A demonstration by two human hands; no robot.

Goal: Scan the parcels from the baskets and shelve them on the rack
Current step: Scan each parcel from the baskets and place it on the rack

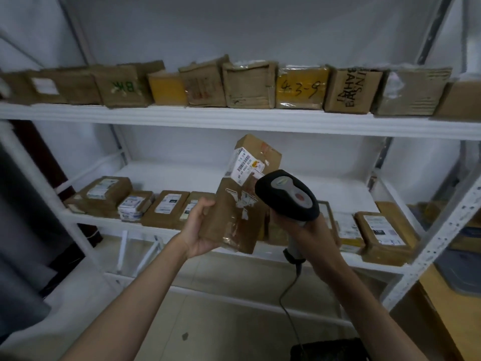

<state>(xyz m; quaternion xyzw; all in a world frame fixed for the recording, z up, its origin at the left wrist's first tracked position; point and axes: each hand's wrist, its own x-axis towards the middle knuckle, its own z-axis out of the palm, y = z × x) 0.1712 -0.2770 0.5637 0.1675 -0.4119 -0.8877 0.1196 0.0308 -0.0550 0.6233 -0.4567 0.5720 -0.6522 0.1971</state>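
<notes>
My left hand (201,230) grips the lower end of a long brown cardboard parcel (234,217), held upright and tilted right in front of the white rack (234,121). A white barcode label (246,165) sits near the parcel's top. My right hand (309,234) holds a black and grey handheld scanner (289,195) by its handle, its head right beside the label. The scanner's cable (289,303) hangs down toward the floor.
The upper shelf carries a full row of brown and yellow parcels (302,87). The middle shelf (182,230) holds labelled parcels at left (109,194) and right (382,233), with bare white board behind them. A slanted rack post (440,243) stands at right. A dark object (330,350) lies below.
</notes>
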